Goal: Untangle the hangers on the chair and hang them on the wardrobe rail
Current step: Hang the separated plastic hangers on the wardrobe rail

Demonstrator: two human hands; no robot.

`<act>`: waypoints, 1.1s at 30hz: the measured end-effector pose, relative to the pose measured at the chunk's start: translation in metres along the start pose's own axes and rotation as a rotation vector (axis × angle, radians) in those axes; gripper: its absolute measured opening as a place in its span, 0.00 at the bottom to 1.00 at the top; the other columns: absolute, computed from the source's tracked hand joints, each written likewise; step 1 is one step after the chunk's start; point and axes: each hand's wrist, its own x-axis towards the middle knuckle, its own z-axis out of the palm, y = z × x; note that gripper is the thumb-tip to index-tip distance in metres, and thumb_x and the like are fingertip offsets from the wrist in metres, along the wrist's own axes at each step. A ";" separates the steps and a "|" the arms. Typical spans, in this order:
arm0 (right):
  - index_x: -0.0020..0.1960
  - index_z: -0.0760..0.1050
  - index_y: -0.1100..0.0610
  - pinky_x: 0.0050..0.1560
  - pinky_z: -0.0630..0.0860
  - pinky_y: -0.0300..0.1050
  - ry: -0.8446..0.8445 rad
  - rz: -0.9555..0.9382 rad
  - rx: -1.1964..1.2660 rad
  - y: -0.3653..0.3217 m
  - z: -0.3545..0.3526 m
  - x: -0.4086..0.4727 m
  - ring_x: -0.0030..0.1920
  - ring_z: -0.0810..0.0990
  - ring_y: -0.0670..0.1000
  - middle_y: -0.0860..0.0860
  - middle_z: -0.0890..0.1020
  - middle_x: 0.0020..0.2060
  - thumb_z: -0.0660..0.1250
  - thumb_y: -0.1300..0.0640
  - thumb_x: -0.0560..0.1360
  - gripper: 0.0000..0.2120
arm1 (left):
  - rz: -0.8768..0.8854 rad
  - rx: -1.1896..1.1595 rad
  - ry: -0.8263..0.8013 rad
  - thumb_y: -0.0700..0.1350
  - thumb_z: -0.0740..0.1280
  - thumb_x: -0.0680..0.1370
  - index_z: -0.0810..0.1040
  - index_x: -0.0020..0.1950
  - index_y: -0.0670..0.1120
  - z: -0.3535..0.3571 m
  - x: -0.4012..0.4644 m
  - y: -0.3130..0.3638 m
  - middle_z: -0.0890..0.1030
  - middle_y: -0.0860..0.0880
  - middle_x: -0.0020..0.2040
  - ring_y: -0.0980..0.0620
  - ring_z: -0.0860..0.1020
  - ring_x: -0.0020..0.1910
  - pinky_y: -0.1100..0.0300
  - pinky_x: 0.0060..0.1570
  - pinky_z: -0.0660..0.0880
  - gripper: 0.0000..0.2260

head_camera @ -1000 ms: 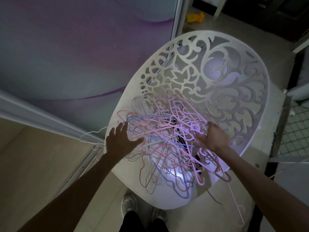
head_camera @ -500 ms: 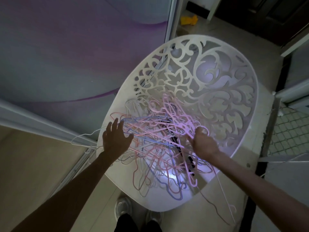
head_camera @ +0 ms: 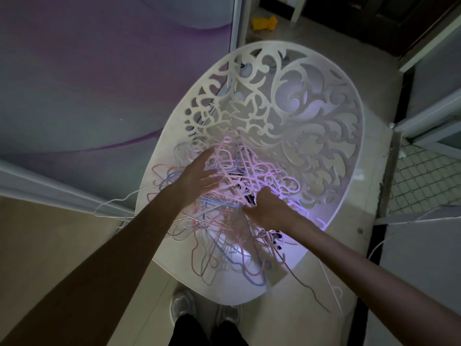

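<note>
A tangled heap of thin pink, blue and white hangers fills the seat of a white chair with a cut-out floral back. My left hand lies flat on the heap's left side, fingers spread and pointing up-right. My right hand is curled into the middle of the heap, its fingers closed among pink hangers. Some hangers spill over the seat's front edge and left rim. The wardrobe rail is out of view.
A purple-grey sliding wardrobe door stands to the left of the chair, with its floor track below. A yellow object lies on the floor behind the chair. My shoes are at the chair's front edge.
My left hand has moved from the heap's left rim to the right, onto the pile, and flattened out. My right hand has shifted slightly left, still gripping in the tangle.
</note>
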 end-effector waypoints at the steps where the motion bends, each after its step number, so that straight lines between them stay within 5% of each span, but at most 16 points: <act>1: 0.39 0.65 0.61 0.27 0.66 0.37 -0.019 -0.009 0.053 -0.001 -0.001 0.001 0.31 0.73 0.55 0.58 0.65 0.35 0.59 0.51 0.79 0.16 | -0.028 -0.051 -0.015 0.52 0.63 0.79 0.71 0.63 0.48 -0.001 0.002 0.002 0.77 0.41 0.58 0.45 0.80 0.50 0.55 0.51 0.78 0.15; 3: 0.37 0.61 0.60 0.19 0.64 0.33 -0.072 -0.004 0.151 -0.004 -0.002 0.000 0.22 0.67 0.48 0.54 0.61 0.30 0.61 0.51 0.79 0.18 | -0.016 0.000 0.036 0.48 0.65 0.78 0.74 0.60 0.44 -0.002 0.002 0.003 0.78 0.41 0.59 0.49 0.82 0.43 0.60 0.38 0.81 0.13; 6: 0.27 0.63 0.59 0.25 0.67 0.33 -0.183 0.016 0.259 -0.010 -0.006 0.004 0.19 0.67 0.47 0.54 0.69 0.20 0.64 0.50 0.77 0.24 | 0.044 0.105 0.132 0.42 0.65 0.78 0.72 0.65 0.37 -0.001 0.002 0.004 0.79 0.37 0.59 0.60 0.77 0.22 0.72 0.18 0.68 0.17; 9: 0.27 0.70 0.59 0.35 0.75 0.38 -0.262 0.028 0.289 -0.013 -0.004 0.013 0.21 0.73 0.44 0.47 0.74 0.17 0.66 0.50 0.75 0.21 | 0.058 0.135 0.174 0.47 0.69 0.75 0.75 0.64 0.40 -0.006 0.010 0.007 0.83 0.46 0.44 0.60 0.79 0.28 0.71 0.23 0.72 0.19; 11: 0.30 0.74 0.60 0.42 0.79 0.43 -0.304 0.025 0.287 -0.016 0.004 0.018 0.28 0.77 0.47 0.51 0.79 0.24 0.68 0.49 0.73 0.19 | 0.086 0.214 0.163 0.49 0.71 0.74 0.73 0.65 0.44 -0.005 0.014 0.008 0.81 0.45 0.47 0.56 0.78 0.35 0.65 0.30 0.76 0.23; 14: 0.36 0.78 0.62 0.53 0.80 0.51 -0.361 0.030 0.292 -0.026 0.017 0.026 0.40 0.81 0.55 0.61 0.83 0.39 0.69 0.47 0.73 0.17 | 0.133 0.278 0.144 0.40 0.68 0.76 0.67 0.70 0.42 -0.002 0.020 0.006 0.80 0.35 0.55 0.55 0.81 0.27 0.65 0.27 0.78 0.23; 16: 0.38 0.77 0.62 0.47 0.82 0.48 -0.364 0.032 0.289 -0.033 0.018 0.031 0.37 0.83 0.54 0.61 0.84 0.39 0.70 0.47 0.72 0.17 | 0.130 0.293 0.158 0.33 0.65 0.76 0.65 0.71 0.39 -0.004 0.023 0.008 0.78 0.31 0.56 0.53 0.81 0.24 0.63 0.26 0.78 0.23; 20: 0.35 0.77 0.60 0.35 0.80 0.41 -0.319 0.030 0.181 -0.033 0.010 0.039 0.22 0.78 0.46 0.52 0.78 0.23 0.71 0.46 0.72 0.17 | 0.028 0.316 0.132 0.31 0.63 0.77 0.62 0.72 0.38 -0.012 0.033 0.014 0.77 0.31 0.58 0.47 0.83 0.33 0.55 0.37 0.78 0.24; 24: 0.34 0.76 0.60 0.26 0.77 0.37 -0.393 0.052 0.106 -0.018 0.000 0.029 0.23 0.79 0.49 0.53 0.79 0.23 0.69 0.47 0.73 0.18 | -0.088 0.296 0.075 0.33 0.63 0.77 0.71 0.65 0.35 -0.011 0.029 0.003 0.84 0.41 0.36 0.51 0.83 0.31 0.58 0.31 0.80 0.16; 27: 0.39 0.76 0.61 0.31 0.77 0.41 -0.407 0.019 0.087 -0.011 -0.013 0.015 0.27 0.77 0.53 0.59 0.79 0.31 0.67 0.49 0.75 0.16 | -0.064 0.172 -0.015 0.35 0.62 0.78 0.75 0.53 0.42 -0.009 0.018 -0.001 0.84 0.41 0.41 0.53 0.83 0.32 0.62 0.33 0.81 0.06; 29: 0.48 0.74 0.66 0.37 0.80 0.44 -0.456 0.023 0.118 -0.008 -0.021 0.005 0.29 0.79 0.53 0.61 0.80 0.36 0.66 0.51 0.76 0.16 | -0.007 0.159 -0.093 0.36 0.62 0.78 0.73 0.47 0.46 -0.004 0.009 0.002 0.85 0.46 0.36 0.53 0.83 0.32 0.64 0.32 0.80 0.06; 33: 0.54 0.72 0.73 0.45 0.80 0.48 -0.535 0.010 0.108 -0.008 -0.026 -0.009 0.37 0.79 0.58 0.64 0.80 0.41 0.63 0.50 0.78 0.23 | 0.028 0.220 -0.126 0.34 0.62 0.78 0.72 0.44 0.43 0.007 -0.003 0.014 0.83 0.43 0.37 0.53 0.83 0.29 0.64 0.29 0.79 0.06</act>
